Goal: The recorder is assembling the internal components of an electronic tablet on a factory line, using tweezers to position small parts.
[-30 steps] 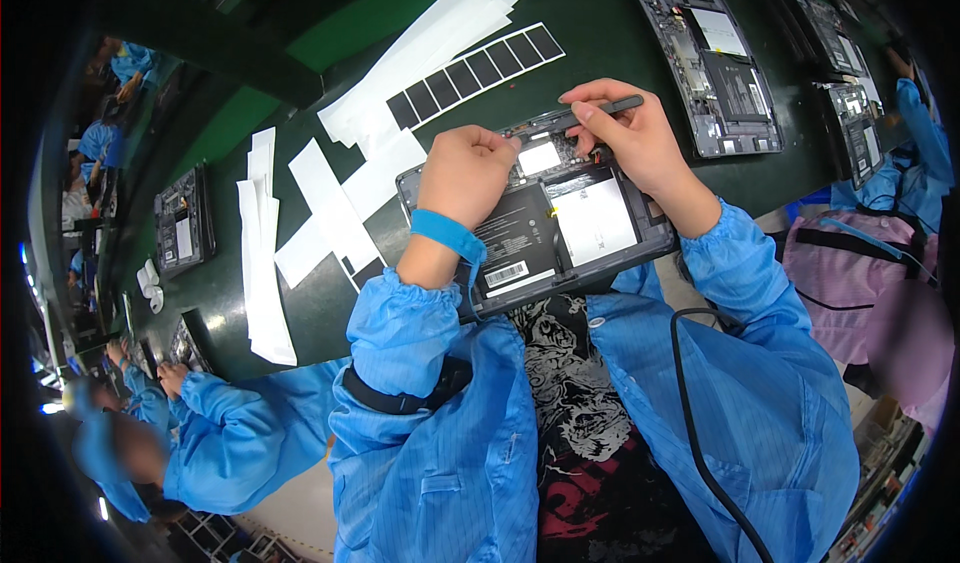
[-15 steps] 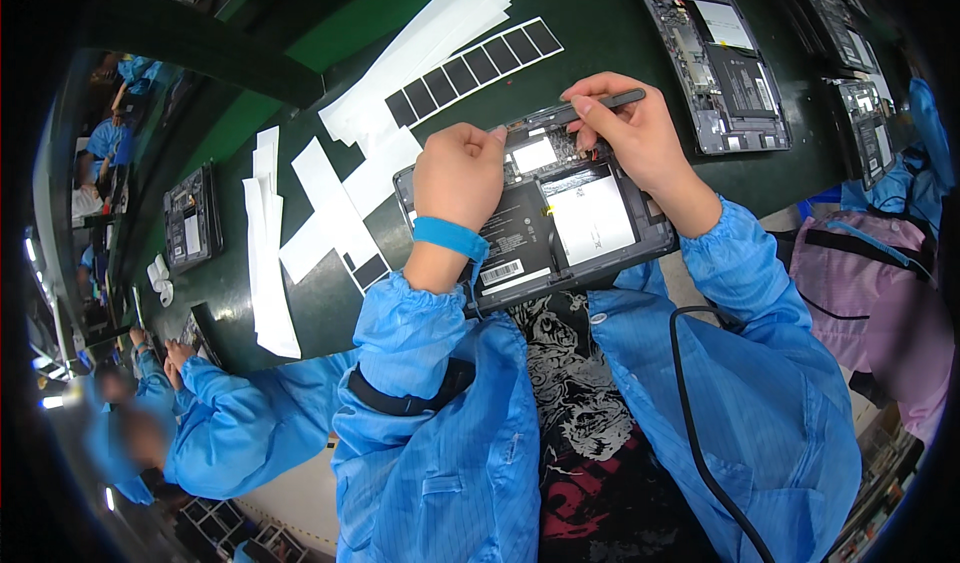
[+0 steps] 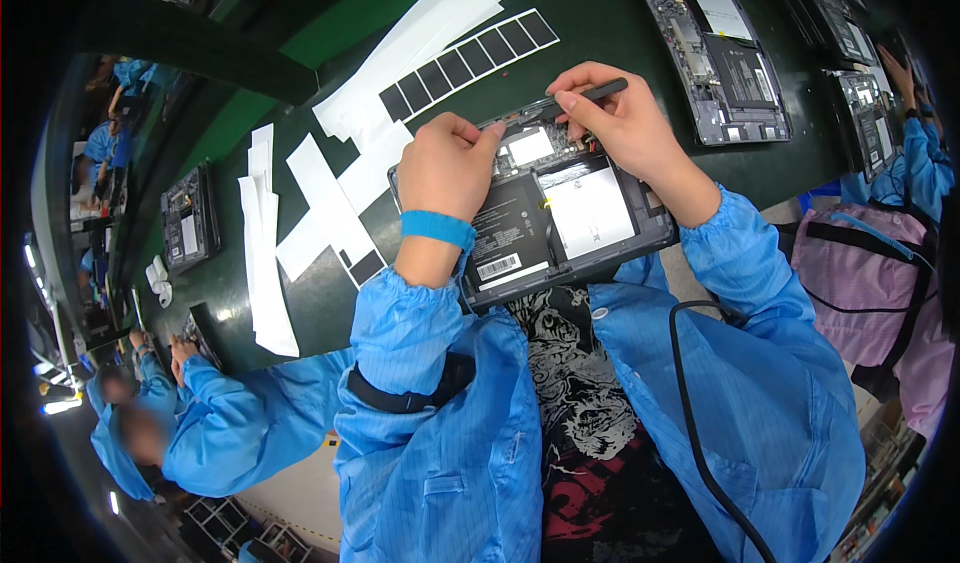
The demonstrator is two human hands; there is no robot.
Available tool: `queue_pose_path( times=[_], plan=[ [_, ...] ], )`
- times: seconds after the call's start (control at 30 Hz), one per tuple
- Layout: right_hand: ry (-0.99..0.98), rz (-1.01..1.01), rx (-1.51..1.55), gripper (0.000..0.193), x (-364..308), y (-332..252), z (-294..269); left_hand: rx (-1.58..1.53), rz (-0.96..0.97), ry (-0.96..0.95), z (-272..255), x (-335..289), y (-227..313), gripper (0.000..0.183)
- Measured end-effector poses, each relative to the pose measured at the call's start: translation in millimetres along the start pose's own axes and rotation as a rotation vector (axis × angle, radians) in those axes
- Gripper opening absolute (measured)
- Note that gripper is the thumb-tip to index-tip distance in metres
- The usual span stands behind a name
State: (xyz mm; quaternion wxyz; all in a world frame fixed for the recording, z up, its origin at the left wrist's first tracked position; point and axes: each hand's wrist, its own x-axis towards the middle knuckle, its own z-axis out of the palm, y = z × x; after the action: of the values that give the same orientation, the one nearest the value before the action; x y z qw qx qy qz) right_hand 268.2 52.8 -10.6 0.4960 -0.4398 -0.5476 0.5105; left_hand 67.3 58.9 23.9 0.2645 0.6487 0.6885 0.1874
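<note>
The uncovered device (image 3: 520, 218) was at the table's (image 3: 600, 23) near edge, with green surface between it and a second device (image 3: 715, 53) toward the right. It showed a black battery (image 3: 505, 238) beside a silver-white panel (image 3: 588, 208). The right hand's (image 3: 635, 128) grip held a slim dark tool (image 3: 605, 90), tip indistinct; whether the left hand (image 3: 445, 173) pinched anything, I couldn't tell.

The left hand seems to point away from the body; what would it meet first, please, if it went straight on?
The left hand would probably meet the white strip with black rectangles, just beyond the open tablet; depth is unclear, so it might pass above instead.
</note>
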Motion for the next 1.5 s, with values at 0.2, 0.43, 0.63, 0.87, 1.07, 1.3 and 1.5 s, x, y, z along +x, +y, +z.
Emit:
queue_pose_path(
  times=[0.2, 0.43, 0.63, 0.87, 1.07, 1.3, 1.5],
  plan=[
    [0.026, 0.006, 0.063, 0.016, -1, -3, -1, 0.020, 0.067, 0.037, 2, 0, -4, 0.030],
    [-0.006, 0.018, 0.162, 0.017, 0, -1, -3, -0.339, 0.092, -0.206, -3, 9, -22, 0.029],
    [-0.013, 0.029, 0.155, 0.017, -2, 0, -3, -0.381, 0.116, -0.343, -4, 15, -24, 0.027],
    [-0.015, 0.046, 0.222, 0.018, -3, -2, -4, -0.368, 0.180, -0.458, -12, 19, -22, 0.023],
    [-0.002, 0.009, 0.104, 0.015, -1, 0, -2, -0.246, 0.158, -0.327, -8, 23, -15, 0.023],
    [0.008, 0.015, 0.078, 0.013, -3, 2, -1, 0.004, 0.256, -0.160, -6, 18, -1, 0.025],
    [0.031, -0.012, 0.094, 0.013, -3, 3, -3, 0.264, 0.340, 0.008, -9, -1, 20, 0.019]
  ],
)
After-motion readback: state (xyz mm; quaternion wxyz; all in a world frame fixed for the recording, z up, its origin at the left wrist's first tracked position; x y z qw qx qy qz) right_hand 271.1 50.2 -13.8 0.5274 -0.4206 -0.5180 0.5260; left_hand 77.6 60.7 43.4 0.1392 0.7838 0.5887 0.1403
